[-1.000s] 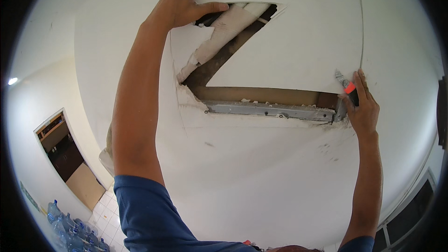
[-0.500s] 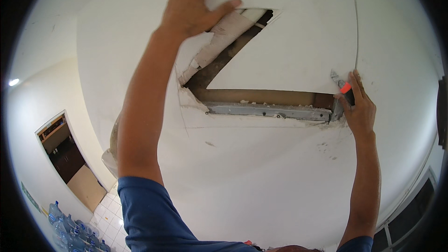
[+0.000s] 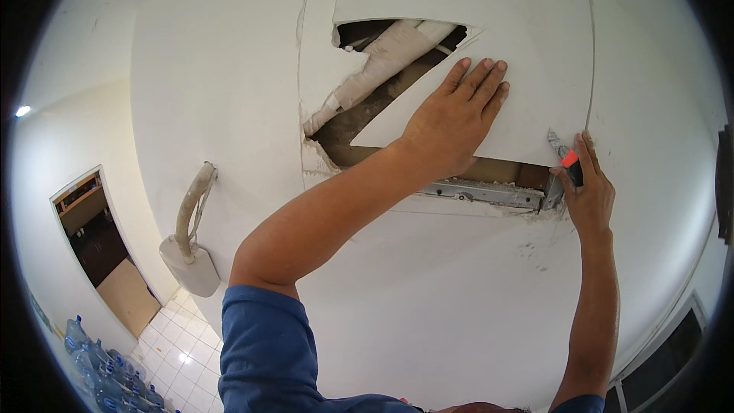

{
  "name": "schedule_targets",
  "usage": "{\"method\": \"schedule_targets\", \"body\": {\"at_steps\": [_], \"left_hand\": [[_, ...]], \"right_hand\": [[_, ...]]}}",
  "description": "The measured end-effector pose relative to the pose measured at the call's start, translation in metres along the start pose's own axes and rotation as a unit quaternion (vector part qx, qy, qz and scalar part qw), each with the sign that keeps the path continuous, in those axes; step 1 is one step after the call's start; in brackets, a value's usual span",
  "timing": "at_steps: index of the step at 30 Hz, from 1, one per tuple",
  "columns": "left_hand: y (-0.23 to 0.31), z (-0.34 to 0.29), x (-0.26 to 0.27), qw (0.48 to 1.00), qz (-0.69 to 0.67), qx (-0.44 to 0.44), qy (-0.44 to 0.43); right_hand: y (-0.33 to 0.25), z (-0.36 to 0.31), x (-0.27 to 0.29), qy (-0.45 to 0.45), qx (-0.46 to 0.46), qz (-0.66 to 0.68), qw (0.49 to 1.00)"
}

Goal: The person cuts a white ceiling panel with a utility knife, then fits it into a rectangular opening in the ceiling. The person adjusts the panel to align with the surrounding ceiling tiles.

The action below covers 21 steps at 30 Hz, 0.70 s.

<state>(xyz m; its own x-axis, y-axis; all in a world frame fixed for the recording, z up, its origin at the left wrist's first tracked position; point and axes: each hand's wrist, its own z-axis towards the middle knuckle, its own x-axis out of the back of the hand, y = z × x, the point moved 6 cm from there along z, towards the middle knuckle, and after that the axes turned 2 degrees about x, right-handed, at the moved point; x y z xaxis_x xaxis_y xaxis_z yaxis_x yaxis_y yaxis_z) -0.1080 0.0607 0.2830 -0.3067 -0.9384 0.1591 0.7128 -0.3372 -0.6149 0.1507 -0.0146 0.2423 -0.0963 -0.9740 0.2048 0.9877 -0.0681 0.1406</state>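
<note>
white board (image 3: 535, 99) fills the upper middle of the view, and the left hand (image 3: 455, 122) lies on it with its palm down and its fingers stretched out; this hand does not grip any object. the right hand (image 3: 590, 191) is closed around a small tool (image 3: 570, 160) with a black handle, a red part and a grey tip. the tool is beside the lower right corner of the board, near the lower end of a dark seam (image 3: 591, 53), and its tip points upward and a little to the left.

along the left and lower sides of the board there is a cut gap (image 3: 367, 111) with broken edges. inside the gap, a pale wrapped pipe (image 3: 394, 53) runs diagonally. a grey metal profile (image 3: 501, 196) follows the lower edge, and the left forearm covers one part of it. further to the left, a curved beige tube (image 3: 193, 203) meets a whitish box (image 3: 191, 271). at the lower left, blue bottles (image 3: 107, 375) stand close together near white floor tiles (image 3: 180, 336).
</note>
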Motion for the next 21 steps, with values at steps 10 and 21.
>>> {"method": "schedule_targets", "body": {"at_steps": [10,21], "left_hand": [[0.009,-0.001,-0.005,0.995,-0.089,0.019,0.051],[0.018,0.001,-0.01,0.994,-0.078,0.009,0.073]], "right_hand": [[0.0,0.004,0.01,-0.012,0.009,0.053,0.998],[-0.01,0.033,0.067,0.012,0.031,0.042,0.999]]}}
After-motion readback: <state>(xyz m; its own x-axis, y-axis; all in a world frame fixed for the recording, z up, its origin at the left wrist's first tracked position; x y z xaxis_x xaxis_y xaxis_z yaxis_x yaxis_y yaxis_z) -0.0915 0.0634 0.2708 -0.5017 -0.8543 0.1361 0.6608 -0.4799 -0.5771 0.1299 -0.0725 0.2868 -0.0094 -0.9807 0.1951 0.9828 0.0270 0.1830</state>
